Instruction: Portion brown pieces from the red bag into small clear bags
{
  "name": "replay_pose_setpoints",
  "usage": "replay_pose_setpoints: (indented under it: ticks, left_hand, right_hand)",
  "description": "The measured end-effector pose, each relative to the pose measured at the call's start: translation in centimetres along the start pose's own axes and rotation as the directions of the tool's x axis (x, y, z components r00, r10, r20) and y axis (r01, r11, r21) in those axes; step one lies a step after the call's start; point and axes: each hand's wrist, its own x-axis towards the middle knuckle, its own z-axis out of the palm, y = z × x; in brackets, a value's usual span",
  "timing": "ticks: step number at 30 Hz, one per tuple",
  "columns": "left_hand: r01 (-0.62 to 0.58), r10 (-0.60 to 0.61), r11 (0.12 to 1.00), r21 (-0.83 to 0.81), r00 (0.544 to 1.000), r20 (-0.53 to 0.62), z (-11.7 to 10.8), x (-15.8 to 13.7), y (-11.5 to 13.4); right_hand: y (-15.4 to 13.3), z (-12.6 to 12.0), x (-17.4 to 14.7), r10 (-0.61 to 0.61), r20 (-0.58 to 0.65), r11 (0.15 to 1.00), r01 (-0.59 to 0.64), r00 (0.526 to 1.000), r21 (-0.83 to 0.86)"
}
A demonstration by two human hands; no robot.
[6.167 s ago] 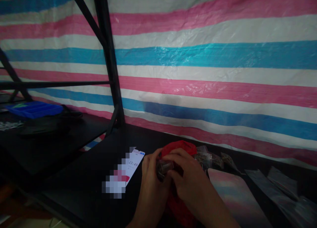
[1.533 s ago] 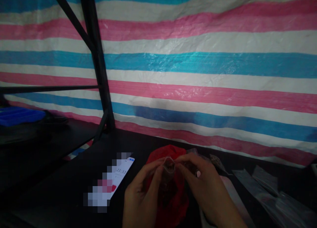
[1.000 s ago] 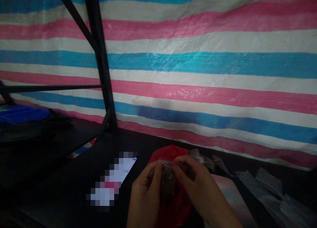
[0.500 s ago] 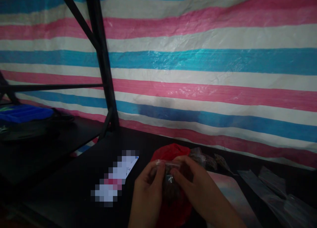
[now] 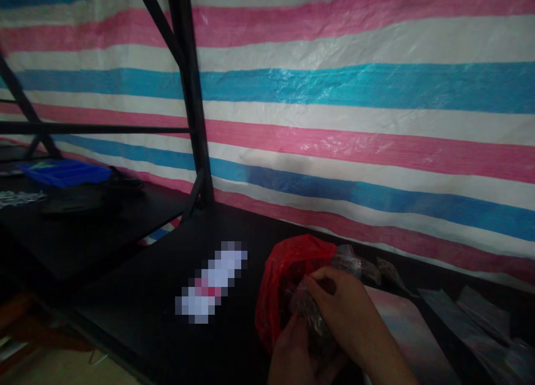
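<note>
Both hands close on the small clear bag (image 5: 307,312): right hand (image 5: 345,307) above; left hand (image 5: 292,357) nearer, below; red bag (image 5: 284,273) just left.

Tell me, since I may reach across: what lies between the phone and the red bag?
Only bare black tabletop between phone and red bag, per the head view.

I note striped tarp (image 5: 334,95) behind black table (image 5: 146,296); phone (image 5: 213,282) lying flat; blue tray (image 5: 62,172) on left shelf; black frame post (image 5: 190,95) upright.
</note>
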Motion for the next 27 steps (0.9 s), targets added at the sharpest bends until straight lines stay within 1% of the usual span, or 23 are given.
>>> replay_pose_setpoints:
  ticks: [2, 5, 6, 8, 11, 15, 19, 21, 23, 27]
  left_hand:
    - [0.108, -0.106, 0.985, -0.133, 0.994, 0.026, 0.3, 0.0, 0.8]
    - [0.245, -0.240, 0.928, -0.279, 0.969, 0.055, 0.4, 0.2, 1.5]
    - [0.280, -0.276, 0.908, -0.312, 0.959, 0.060, 0.3, 0.2, 1.5]
    - [0.313, -0.314, 0.882, -0.353, 0.948, 0.058, 0.2, 0.3, 1.3]
    - [0.301, -0.315, 0.876, -0.376, 0.949, 0.027, 0.2, 0.5, 0.5]
    - [0.286, -0.300, 0.910, -0.302, 0.954, -0.001, 0.4, 1.0, -0.6]
    - [0.291, -0.306, 0.923, -0.251, 0.952, -0.020, 0.7, 1.5, -0.8]
    - [0.290, -0.295, 0.931, -0.221, 0.955, 0.009, 0.6, 1.6, -0.8]
    - [0.292, -0.281, 0.931, -0.218, 0.956, 0.079, 0.4, 1.6, -0.8]
    - [0.300, -0.252, 0.920, -0.252, 0.946, 0.205, 0.0, 1.1, -0.8]
  right_hand:
    - [0.0, 0.2, 0.1, 0.019, 0.011, 1.000, -0.019, 1.000, -0.007]
    - [0.0, 0.2, 0.4, 0.013, 0.031, 1.000, -0.013, 0.999, -0.018]
    - [0.0, 0.3, 0.4, 0.003, 0.024, 1.000, -0.002, 1.000, -0.026]
    - [0.0, 0.4, 0.5, -0.009, 0.017, 0.999, 0.009, 1.000, -0.041]
    - [-0.2, 0.6, 0.5, 0.000, 0.013, 0.999, 0.000, 1.000, -0.053]
    - [-0.8, 0.3, 0.5, 0.026, 0.021, 0.999, -0.025, 0.999, -0.023]
    - [-1.1, -0.3, 0.3, 0.028, 0.029, 0.999, -0.030, 0.999, 0.041]
    - [-1.2, -0.8, 0.1, 0.043, 0.050, 0.995, -0.047, 0.998, 0.083]
    - [-1.2, -1.0, 0.0, 0.053, 0.058, 0.993, -0.059, 0.997, 0.105]
    - [-1.1, -0.5, 0.0, 0.018, 0.018, 0.998, -0.019, 1.000, 0.062]
